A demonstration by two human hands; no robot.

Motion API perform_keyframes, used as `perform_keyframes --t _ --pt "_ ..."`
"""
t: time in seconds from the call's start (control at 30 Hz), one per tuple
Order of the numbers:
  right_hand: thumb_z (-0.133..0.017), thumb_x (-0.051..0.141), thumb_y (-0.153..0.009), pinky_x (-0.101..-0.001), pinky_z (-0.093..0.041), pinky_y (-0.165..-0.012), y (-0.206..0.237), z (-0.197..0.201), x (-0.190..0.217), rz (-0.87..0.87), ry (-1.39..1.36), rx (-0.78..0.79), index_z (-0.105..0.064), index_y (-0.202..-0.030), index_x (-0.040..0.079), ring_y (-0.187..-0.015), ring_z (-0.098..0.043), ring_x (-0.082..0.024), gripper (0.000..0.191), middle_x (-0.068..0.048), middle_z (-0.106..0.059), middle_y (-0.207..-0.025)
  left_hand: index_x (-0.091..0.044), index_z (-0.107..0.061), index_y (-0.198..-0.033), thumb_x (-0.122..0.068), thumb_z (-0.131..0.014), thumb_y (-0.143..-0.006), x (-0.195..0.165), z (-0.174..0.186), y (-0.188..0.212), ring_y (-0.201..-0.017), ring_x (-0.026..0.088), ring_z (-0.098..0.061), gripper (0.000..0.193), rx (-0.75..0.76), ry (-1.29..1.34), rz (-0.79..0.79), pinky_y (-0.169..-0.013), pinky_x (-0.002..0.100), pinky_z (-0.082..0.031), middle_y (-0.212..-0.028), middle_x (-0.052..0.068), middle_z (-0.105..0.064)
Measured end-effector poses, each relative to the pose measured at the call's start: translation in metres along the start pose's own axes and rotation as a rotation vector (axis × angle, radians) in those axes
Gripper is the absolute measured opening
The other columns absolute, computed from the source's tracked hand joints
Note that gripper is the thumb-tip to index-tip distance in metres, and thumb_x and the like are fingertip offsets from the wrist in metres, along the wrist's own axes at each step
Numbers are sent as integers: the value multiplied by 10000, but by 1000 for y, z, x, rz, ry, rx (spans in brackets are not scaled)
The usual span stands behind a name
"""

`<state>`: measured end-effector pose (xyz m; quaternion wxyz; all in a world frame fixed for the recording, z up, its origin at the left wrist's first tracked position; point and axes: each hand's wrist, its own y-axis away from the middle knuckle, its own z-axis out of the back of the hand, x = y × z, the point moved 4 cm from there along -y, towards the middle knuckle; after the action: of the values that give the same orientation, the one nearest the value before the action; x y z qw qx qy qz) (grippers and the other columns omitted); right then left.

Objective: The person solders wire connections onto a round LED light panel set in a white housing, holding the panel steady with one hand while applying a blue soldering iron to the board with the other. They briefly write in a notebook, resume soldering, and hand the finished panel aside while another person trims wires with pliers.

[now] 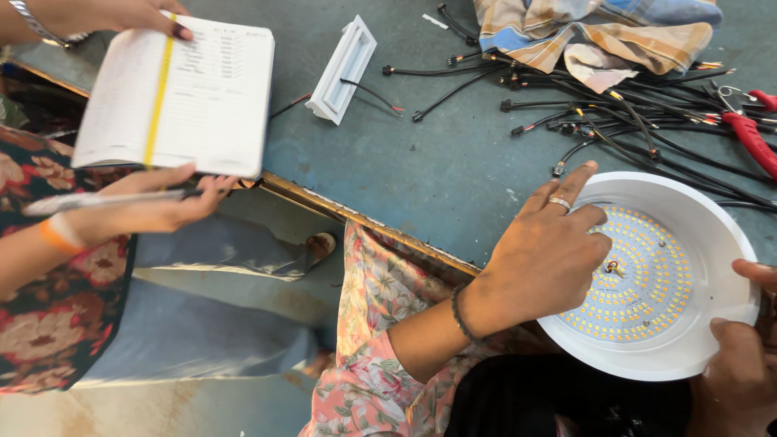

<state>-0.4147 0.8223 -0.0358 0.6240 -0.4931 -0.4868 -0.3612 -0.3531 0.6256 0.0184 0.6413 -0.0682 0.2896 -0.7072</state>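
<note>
White pages first: at ten o'clock a co-worker's hands [154,206] hold an open notebook [178,93] and a pen, apart from your work. Your left hand [550,251] lies palm-down over the round white lamp housing [696,235] at four o'clock on the blue bench [421,162], fingers loose at the wires in the LED board's centre. The board looks seated; the wiring appears unfinished. Your right hand [740,364] pinches the rim. Spare cables [615,105] wait at one o'clock.

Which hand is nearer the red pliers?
Right. The right hand grips the lamp rim just below the red pliers; the left hand rests over the lamp's opposite side.
</note>
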Motion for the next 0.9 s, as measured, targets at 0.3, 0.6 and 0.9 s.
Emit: perform_keyframes --t 0.3,0.6,0.9 --pt "-365 -64 -822 -433 -529 -1067 1 -5 -4 76 120 20 -444 -1412 -19 -1243 -613 -371 596 -299 -520 -1372 -31 -749 -737 -74 -667 -704 7 8 1 -1432 445 -466 99 18 39 3 -1188 567 -379 -1026 151 -700" --pt "-470 -206 -850 -274 -490 -1073 13 11 -21 257 -76 -71 -359 -1451 60 -1227 -612 -207 667 -223 -635 -1332 -4 -746 -764 -13 -649 -716 7 1 3 -1412 478 -444 109 30 106 -59 -1161 577 -329 -1104 186 -705" --pt "-445 -197 -828 -275 -525 -1030 9 13 -11 258 -93 -57 -378 -1457 59 -1213 -639 -203 682 -208 -632 -1295 -51 -793 -793 -42 -690 -748 -3 -3 -3 -1416 451 -421 113 108 94 6 -1157 579 -309 -1157 128 -711"
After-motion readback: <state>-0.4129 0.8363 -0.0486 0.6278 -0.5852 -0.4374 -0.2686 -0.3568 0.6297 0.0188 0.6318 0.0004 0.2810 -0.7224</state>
